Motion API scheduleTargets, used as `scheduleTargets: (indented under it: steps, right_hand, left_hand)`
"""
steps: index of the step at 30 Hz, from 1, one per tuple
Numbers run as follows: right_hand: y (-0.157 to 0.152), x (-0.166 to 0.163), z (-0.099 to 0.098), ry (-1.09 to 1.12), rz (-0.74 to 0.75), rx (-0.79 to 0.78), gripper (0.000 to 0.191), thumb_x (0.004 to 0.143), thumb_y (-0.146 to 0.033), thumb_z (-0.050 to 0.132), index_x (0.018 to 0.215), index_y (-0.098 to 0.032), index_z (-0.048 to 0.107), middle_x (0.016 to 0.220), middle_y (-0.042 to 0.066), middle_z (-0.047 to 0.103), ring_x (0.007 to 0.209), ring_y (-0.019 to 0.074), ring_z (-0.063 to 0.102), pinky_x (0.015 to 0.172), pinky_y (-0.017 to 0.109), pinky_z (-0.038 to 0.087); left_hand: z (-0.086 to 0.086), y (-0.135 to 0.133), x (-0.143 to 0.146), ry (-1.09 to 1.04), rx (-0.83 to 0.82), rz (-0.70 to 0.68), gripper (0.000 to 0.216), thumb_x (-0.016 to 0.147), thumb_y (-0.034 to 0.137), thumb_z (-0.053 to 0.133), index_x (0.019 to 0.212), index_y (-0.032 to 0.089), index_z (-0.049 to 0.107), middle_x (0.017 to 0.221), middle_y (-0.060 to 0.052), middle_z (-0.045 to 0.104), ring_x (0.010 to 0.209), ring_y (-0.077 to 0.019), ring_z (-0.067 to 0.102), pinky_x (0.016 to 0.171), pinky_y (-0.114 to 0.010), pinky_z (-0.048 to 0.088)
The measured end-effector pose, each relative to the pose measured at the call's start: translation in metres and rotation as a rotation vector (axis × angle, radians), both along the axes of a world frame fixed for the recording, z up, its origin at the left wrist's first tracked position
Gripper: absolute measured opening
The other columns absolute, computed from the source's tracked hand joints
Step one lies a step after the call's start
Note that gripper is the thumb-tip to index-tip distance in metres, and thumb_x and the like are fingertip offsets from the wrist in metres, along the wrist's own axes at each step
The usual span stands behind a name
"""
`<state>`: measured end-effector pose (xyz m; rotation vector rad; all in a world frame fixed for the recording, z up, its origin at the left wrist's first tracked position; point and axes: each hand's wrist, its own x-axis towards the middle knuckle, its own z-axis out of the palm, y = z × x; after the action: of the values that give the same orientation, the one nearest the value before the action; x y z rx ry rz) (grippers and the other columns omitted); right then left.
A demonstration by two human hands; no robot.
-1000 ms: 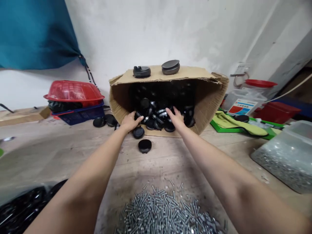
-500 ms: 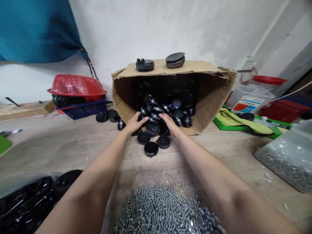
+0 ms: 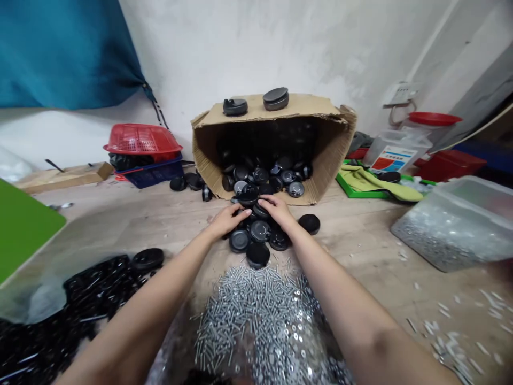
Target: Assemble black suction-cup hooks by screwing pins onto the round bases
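Observation:
A pile of black round disc-shaped parts (image 3: 259,231) lies on the floor before a cardboard box (image 3: 336,144) tipped on its side. My left hand (image 3: 227,220) touches the pile from the left, thumb stretched out and apart from the fingers. From the other side my right hand (image 3: 277,210) lies against the pile, fingers reaching over its far edge. Neither hand closes round a single part, though some fingertips are hidden among the discs. More such discs (image 3: 260,175) fill the box's opening. Two more black parts (image 3: 276,98) rest on top of it.
Loose screws (image 3: 256,299) and washers (image 3: 296,337) spread in front of the pile. At left are shiny black parts (image 3: 100,289) in plastic and a red basket (image 3: 142,139). To the right stand a clear bin (image 3: 452,224) and a green tray (image 3: 344,187) with a yellow cloth.
Both hands have drawn back from the box opening toward me, and several discs have come out with them onto the floor, up to the screws. The view has shifted somewhat.

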<state>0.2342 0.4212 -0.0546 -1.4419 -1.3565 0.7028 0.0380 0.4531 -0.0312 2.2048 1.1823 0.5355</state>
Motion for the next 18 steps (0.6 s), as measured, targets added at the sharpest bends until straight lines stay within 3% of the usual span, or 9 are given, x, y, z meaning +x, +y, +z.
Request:
scheduleTargets:
  steps: [3,7,11,15,18]
  right_hand:
    - [-0.017,-0.006,0.011,-0.097,-0.004,-0.019,0.03,0.088,-0.037,0.057,0.107,-0.014,0.061,0.105,0.007,0.066,0.096,0.019,0.063,0.087,0.043,0.049]
    - [-0.053,-0.013,0.035,-0.265,-0.005,-0.029,0.03,0.084,-0.043,0.059,0.103,-0.02,0.066,0.105,0.006,0.067,0.101,0.0199,0.062,0.093,0.038,0.046]
    - [-0.105,-0.024,0.056,-0.457,-0.074,-0.005,0.041,0.085,-0.048,0.054,0.115,-0.02,0.061,0.12,0.011,0.058,0.118,0.026,0.05,0.1,0.042,0.037]
    - [-0.15,-0.04,0.058,-0.633,0.02,-0.064,0.037,0.078,-0.048,0.062,0.102,-0.02,0.065,0.104,0.009,0.061,0.104,0.0268,0.056,0.09,0.041,0.043]
    - [-0.165,-0.049,0.051,-0.74,0.111,-0.161,0.037,0.067,-0.041,0.075,0.096,-0.019,0.066,0.102,0.01,0.06,0.099,0.0291,0.058,0.087,0.043,0.044]
  left_hand:
    - [0.003,-0.021,-0.002,0.005,0.0,-0.01,0.051,0.079,0.063,0.046,0.102,0.022,0.065,0.091,-0.003,0.07,0.082,-0.0206,0.063,0.074,-0.03,0.048]
    - [0.006,-0.046,-0.013,0.014,0.028,-0.031,0.049,0.082,0.058,0.046,0.109,0.021,0.063,0.1,-0.003,0.07,0.09,-0.0199,0.064,0.081,-0.029,0.049]
    - [0.009,-0.073,-0.029,0.057,0.16,0.098,0.048,0.084,0.046,0.05,0.123,0.017,0.053,0.121,-0.011,0.059,0.111,-0.0238,0.055,0.096,-0.037,0.043]
    - [0.012,-0.11,-0.033,0.159,0.285,0.244,0.037,0.088,0.035,0.045,0.115,0.013,0.057,0.12,-0.017,0.053,0.119,-0.0305,0.045,0.101,-0.047,0.035]
    - [0.013,-0.135,-0.023,0.252,0.304,0.187,0.031,0.085,0.036,0.053,0.109,0.019,0.062,0.116,-0.012,0.055,0.117,-0.0312,0.045,0.099,-0.047,0.037]
